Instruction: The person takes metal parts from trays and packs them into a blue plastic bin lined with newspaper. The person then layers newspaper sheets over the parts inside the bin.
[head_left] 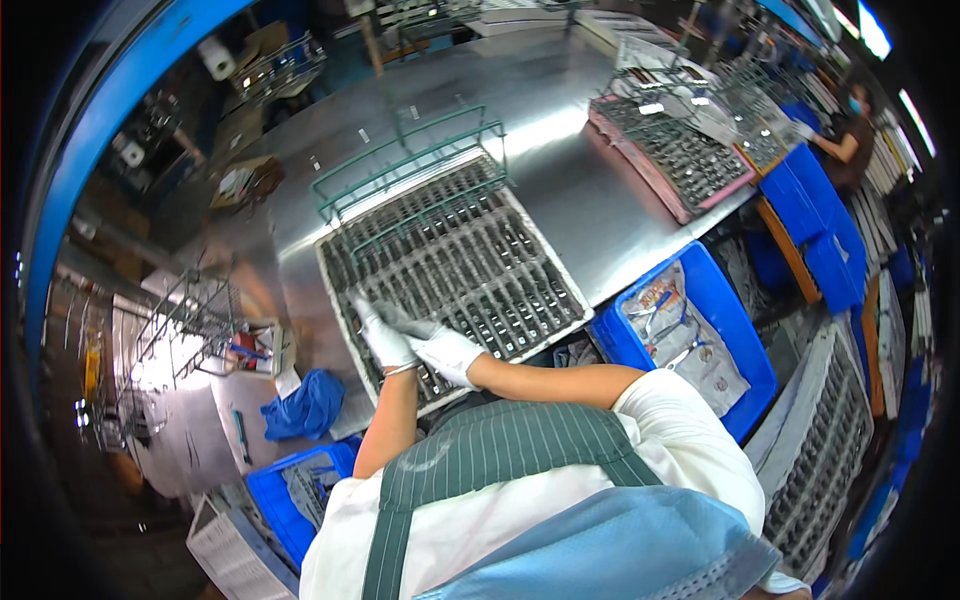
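A shallow pale-rimmed tray (562, 270) lies before me on the metal table, filled with rows of small shiny metal parts (470, 245). Both my hands wear white gloves and meet over its near left part. My left hand (385, 338) has its fingers stretched away from me, slightly blurred. From the right, my right hand (448, 352) reaches across, its fingers pressed together against the left hand's side. What lies between them, if anything, is hidden. A green wire rack (415, 160) stands over the tray's far end.
A blue bin (755, 375) with tools and a cloth stands right of me. A crumpled blue cloth (305, 402) lies left, near another blue bin (275, 495). A pink-edged tray (640, 170) with metal parts sits farther right on the table (560, 200). A masked person (855, 135) works at far right.
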